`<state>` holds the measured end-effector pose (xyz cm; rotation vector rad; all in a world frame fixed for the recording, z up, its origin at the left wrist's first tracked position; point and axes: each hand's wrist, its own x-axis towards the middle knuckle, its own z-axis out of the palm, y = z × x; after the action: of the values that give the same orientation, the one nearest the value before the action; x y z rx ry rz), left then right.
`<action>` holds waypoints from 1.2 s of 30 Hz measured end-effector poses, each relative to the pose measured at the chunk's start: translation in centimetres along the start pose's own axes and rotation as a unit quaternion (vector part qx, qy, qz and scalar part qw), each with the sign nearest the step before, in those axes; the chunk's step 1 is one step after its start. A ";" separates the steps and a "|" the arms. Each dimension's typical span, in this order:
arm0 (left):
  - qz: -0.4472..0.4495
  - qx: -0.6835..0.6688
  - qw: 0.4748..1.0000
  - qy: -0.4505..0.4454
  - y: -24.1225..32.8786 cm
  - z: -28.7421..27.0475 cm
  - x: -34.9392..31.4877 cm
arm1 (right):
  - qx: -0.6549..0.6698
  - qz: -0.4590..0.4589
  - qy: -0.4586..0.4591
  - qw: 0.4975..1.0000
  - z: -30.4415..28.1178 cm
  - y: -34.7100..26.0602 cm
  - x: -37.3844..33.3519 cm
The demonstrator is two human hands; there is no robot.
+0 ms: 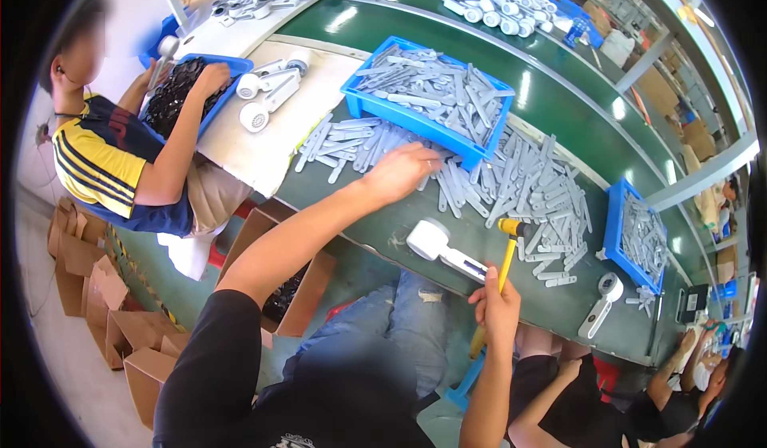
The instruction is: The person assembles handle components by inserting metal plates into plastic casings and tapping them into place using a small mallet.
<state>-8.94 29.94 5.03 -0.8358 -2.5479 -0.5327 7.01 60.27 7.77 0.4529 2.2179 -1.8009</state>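
My left hand (402, 173) reaches over loose grey plastic strips (363, 146) in front of a blue bin (399, 114). Its fingers stretch toward the right with the tips low at the pile, and I see nothing held in them. In my right hand (497, 303), near the table's front edge, is a hammer (511, 244) with a yellow handle, its yellow and black head pointing up and away. A white shower-head-shaped piece (430, 239) lies on the table between my hands. Its slotted handle ends close to the right fingers, and whether they touch it I cannot tell.
More strips fill the bin and spread right toward a smaller blue bin (613, 226). Another white piece (601, 304) lies near that bin. At left, a co-worker (112, 156) handles black parts in a blue tray (238, 65). Behind runs a green conveyor (351, 23); cardboard boxes (148, 372) stand on the floor.
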 end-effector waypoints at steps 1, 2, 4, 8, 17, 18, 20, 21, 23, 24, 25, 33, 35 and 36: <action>0.008 -0.010 1.000 0.021 -0.3 0.0 -0.3 | 0.018 0.006 -0.006 1.000 -0.1 0.1 0.0; 0.011 -0.023 0.998 0.052 -0.1 -0.3 -0.3 | 0.035 0.011 -0.012 0.999 -0.3 0.1 0.0; -0.011 -0.057 0.993 0.099 1.1 -0.7 -1.1 | 0.065 0.013 0.002 0.998 -0.8 0.4 -0.4; -0.055 -0.122 0.967 0.218 6.7 -3.9 -3.5 | 0.149 -0.026 0.062 0.987 -1.2 1.9 -1.1; 0.090 -0.301 0.935 0.163 17.2 -4.6 -6.4 | 0.290 -0.028 -0.048 0.955 3.7 -4.3 -6.2; 0.080 -0.310 0.936 0.147 17.7 -4.4 -6.7 | 0.337 -0.004 -0.083 0.938 3.6 -4.2 -6.2; 0.076 -0.309 0.934 0.164 18.1 -3.5 -7.1 | 0.370 -0.009 -0.086 0.925 2.7 -2.6 -6.1; 0.071 -0.301 0.934 0.180 18.2 -3.2 -7.4 | 0.380 -0.011 -0.071 0.922 2.0 -2.2 -6.1; 0.050 -0.229 0.952 0.199 17.4 -3.5 -7.0 | 0.354 -0.030 0.035 0.934 0.1 -1.6 -6.0; -0.021 -0.157 0.979 0.131 17.2 -3.9 -6.5 | 0.323 -0.045 0.058 0.943 -1.2 -0.7 -6.0; -0.041 -0.131 0.986 0.091 16.7 -4.1 -5.5 | 0.318 -0.043 0.061 0.945 -2.5 -0.3 -6.0; 0.042 -0.139 0.987 -0.063 11.0 -2.9 -2.4 | 0.076 -0.039 0.067 0.994 -4.2 -1.1 -5.0; 0.037 -0.168 0.982 -0.073 10.8 -2.6 -2.4 | 0.003 -0.042 0.030 0.999 -3.5 -2.6 -4.2; 0.033 -0.176 0.982 -0.068 10.7 -2.3 -2.6 | -0.034 -0.082 0.025 0.996 -3.1 -2.1 -3.4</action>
<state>0.21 35.62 8.20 -1.1068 -2.5744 -0.9542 9.35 62.61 11.64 0.3146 2.4062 -1.8039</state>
